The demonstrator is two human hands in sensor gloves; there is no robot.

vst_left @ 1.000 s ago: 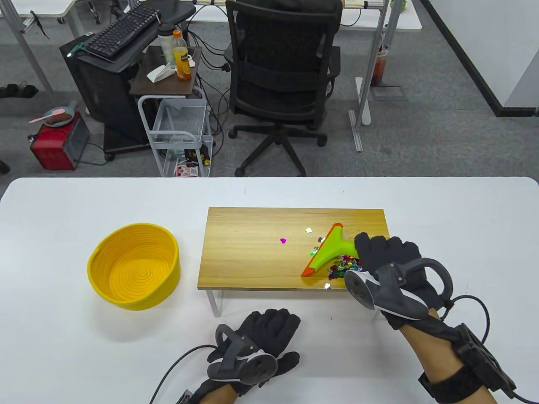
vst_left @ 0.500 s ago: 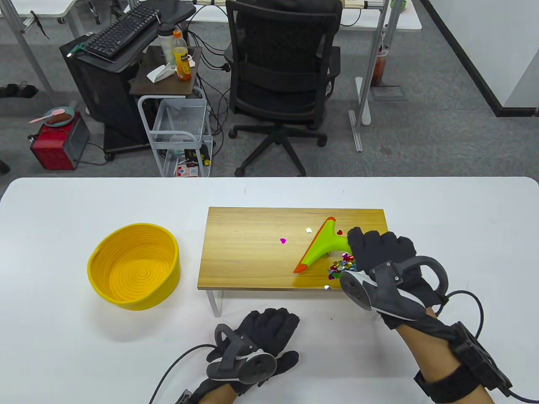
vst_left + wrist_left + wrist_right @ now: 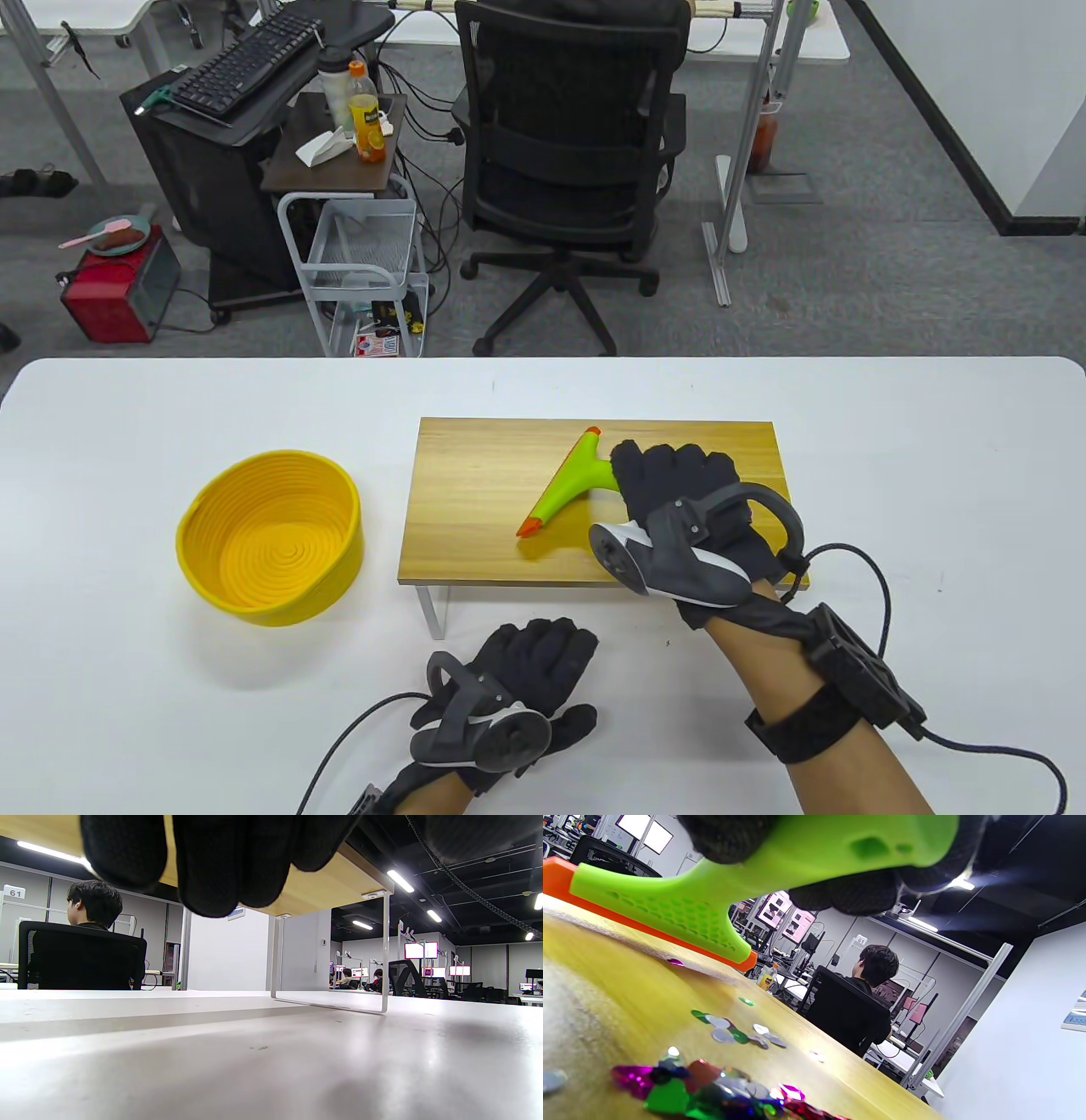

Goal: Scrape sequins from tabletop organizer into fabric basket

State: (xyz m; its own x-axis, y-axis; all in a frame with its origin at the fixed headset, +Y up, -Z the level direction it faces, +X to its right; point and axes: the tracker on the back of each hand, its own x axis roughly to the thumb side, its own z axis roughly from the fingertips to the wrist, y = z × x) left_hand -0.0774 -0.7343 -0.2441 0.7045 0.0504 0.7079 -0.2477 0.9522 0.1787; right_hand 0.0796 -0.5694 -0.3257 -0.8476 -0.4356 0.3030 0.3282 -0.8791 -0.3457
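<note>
A wooden tabletop organizer [image 3: 475,509] stands mid-table on white legs. My right hand [image 3: 649,480] grips the handle of a green scraper with an orange blade [image 3: 564,488], its blade resting near the organizer's middle. The right wrist view shows the scraper [image 3: 797,866] with its blade edge on the wood and a pile of coloured sequins [image 3: 712,1090] behind it, under my hand. No sequins show in the table view. The yellow fabric basket [image 3: 271,535] stands empty on the left. My left hand [image 3: 534,662] rests flat on the table before the organizer, holding nothing.
The white table [image 3: 170,713] extends all round. In the left wrist view my fingers [image 3: 220,857] hang before the organizer's underside [image 3: 322,887] and its white leg [image 3: 384,955]. An office chair [image 3: 568,170] and a cart [image 3: 356,263] stand beyond the table.
My right hand has slid the scraper leftward across the organizer, from the right end to near the middle. The sequin pile and loose sequins seen earlier are now hidden. The left hand stays put.
</note>
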